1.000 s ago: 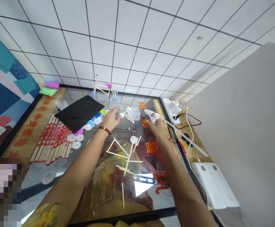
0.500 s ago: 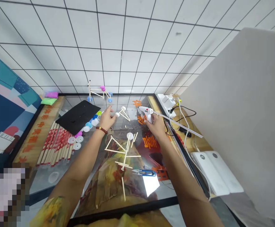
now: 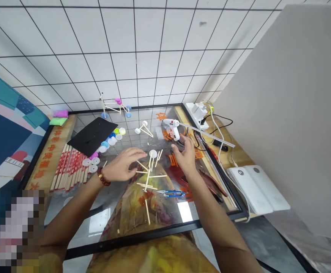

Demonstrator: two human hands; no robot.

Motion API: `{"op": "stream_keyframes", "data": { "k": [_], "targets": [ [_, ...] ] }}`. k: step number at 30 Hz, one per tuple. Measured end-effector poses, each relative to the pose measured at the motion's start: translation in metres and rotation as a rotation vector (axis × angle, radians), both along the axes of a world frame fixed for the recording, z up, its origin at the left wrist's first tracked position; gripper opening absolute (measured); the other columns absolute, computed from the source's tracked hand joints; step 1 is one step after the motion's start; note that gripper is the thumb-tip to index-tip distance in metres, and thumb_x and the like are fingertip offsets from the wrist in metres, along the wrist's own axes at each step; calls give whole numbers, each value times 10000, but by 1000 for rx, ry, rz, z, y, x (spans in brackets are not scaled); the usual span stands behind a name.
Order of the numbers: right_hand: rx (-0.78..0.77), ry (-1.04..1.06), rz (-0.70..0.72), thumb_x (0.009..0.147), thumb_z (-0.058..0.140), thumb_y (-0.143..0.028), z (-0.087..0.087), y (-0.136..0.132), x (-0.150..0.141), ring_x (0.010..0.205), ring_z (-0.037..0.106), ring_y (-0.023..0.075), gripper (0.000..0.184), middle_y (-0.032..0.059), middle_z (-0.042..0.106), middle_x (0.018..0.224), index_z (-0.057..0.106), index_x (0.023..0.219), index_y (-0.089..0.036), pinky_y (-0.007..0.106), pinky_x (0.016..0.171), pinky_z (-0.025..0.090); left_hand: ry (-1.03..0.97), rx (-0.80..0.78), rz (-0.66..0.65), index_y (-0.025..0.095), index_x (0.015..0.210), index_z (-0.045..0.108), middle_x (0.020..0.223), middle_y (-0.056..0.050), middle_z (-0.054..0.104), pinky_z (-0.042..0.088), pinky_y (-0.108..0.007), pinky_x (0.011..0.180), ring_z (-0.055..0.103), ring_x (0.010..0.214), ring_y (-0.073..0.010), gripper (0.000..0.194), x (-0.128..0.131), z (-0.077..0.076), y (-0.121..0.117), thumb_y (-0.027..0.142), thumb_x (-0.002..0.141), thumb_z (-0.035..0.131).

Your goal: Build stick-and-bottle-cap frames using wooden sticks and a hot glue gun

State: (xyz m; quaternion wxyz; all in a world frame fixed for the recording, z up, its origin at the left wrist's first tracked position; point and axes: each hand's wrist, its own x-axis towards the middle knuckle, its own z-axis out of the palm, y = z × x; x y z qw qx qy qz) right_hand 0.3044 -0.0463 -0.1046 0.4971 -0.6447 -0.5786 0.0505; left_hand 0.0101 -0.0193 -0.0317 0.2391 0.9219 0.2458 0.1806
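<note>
My left hand (image 3: 124, 165) hovers flat and open over a loose pile of thin wooden sticks (image 3: 148, 178) on the glass table top (image 3: 103, 223). My right hand (image 3: 186, 156) is open too, fingers apart, just right of the pile and holding nothing. The white glue gun (image 3: 173, 127) stands on the table beyond my right hand, a long glue stick jutting from its back. A small stick piece with two white caps (image 3: 142, 129) lies beyond the pile. A white bottle cap (image 3: 153, 153) sits among the sticks.
Blue snips (image 3: 172, 194) lie near the pile. A black sheet (image 3: 93, 134), coloured bottle caps (image 3: 111, 141) and wrapped chopsticks (image 3: 68, 167) are at the left. A stick model (image 3: 114, 106) stands at the back. A power strip (image 3: 199, 112) and white adapters (image 3: 258, 187) are at the right.
My left hand let go of the capped stick piece and drew back over the stick pile. My right hand released the glue gun, which now stands alone, and pulled back.
</note>
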Motion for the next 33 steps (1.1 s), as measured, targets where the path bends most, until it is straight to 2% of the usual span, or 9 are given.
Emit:
{"op": "stream_keyframes", "data": {
  "k": [3, 6, 11, 15, 17, 20, 24, 29, 33],
  "targets": [
    [18, 6, 28, 866, 593, -373, 1, -2, -6, 1199, 535, 289, 423, 141, 573, 1239, 567, 1254, -206, 508, 1060, 421, 122, 38, -9, 268, 1442, 484, 1436, -104, 544, 240, -539, 1219, 410, 1409, -302, 713, 0, -11, -21, 150, 751, 614],
    [43, -2, 61, 872, 584, -356, 4, -4, -12, 1202, 542, 285, 394, 140, 584, 1232, 587, 1235, -201, 492, 1070, 419, 152, 101, 73, 248, 1431, 498, 1431, -107, 555, 173, -576, 1231, 387, 1428, -305, 630, 5, -21, -30, 182, 812, 595],
    [33, -18, 80, 885, 570, -350, 10, -9, -17, 1202, 554, 278, 367, 135, 591, 1246, 604, 1224, -215, 481, 1060, 433, 102, 126, 152, 262, 1282, 636, 1268, -85, 674, 180, -574, 1229, 516, 1324, -265, 430, 6, -33, -29, 170, 882, 507],
    [55, -24, 83, 898, 562, -349, 11, -10, -17, 1200, 560, 265, 349, 129, 597, 1241, 609, 1218, -218, 470, 1060, 441, -74, 76, 237, 247, 1220, 668, 1243, -79, 692, 274, -522, 1205, 578, 1252, -233, 362, 2, -39, -25, 198, 919, 472],
    [75, -17, 101, 906, 557, -355, 9, -10, -18, 1192, 567, 261, 343, 130, 605, 1231, 612, 1212, -212, 466, 1054, 447, -196, 8, 323, 239, 1180, 688, 1206, -77, 710, 353, -485, 1160, 617, 1190, -231, 323, 1, -37, -23, 247, 938, 476],
    [64, -18, 116, 907, 565, -376, 7, -11, -22, 1189, 575, 272, 334, 128, 624, 1228, 626, 1193, -216, 486, 1051, 443, -339, -183, 473, 228, 1039, 731, 1039, -56, 749, 497, -396, 989, 671, 1029, -225, 290, 0, -28, -19, 356, 956, 485],
    [28, 9, 166, 912, 571, -388, 7, -12, -32, 1165, 598, 273, 292, 115, 661, 1191, 654, 1142, -229, 489, 1039, 450, -478, -458, 541, 206, 906, 737, 879, -28, 742, 540, -311, 832, 682, 887, -203, 320, -5, -15, -10, 453, 928, 534],
    [-4, 28, 245, 935, 547, -386, 8, -14, -44, 1114, 630, 256, 259, 103, 683, 1152, 669, 1105, -235, 473, 1007, 482, -659, -644, 536, 186, 921, 744, 912, -48, 746, 548, -356, 884, 691, 901, -209, 302, -10, -15, -3, 465, 851, 651],
    [29, 18, 294, 939, 554, -362, 25, -20, -57, 1079, 647, 245, 228, 98, 695, 1120, 686, 1084, -245, 446, 983, 504, -887, -925, 603, 180, 1062, 705, 1032, -94, 754, 554, -410, 928, 714, 965, -228, 375, -9, -13, -4, 424, 780, 740]
  ]
}}
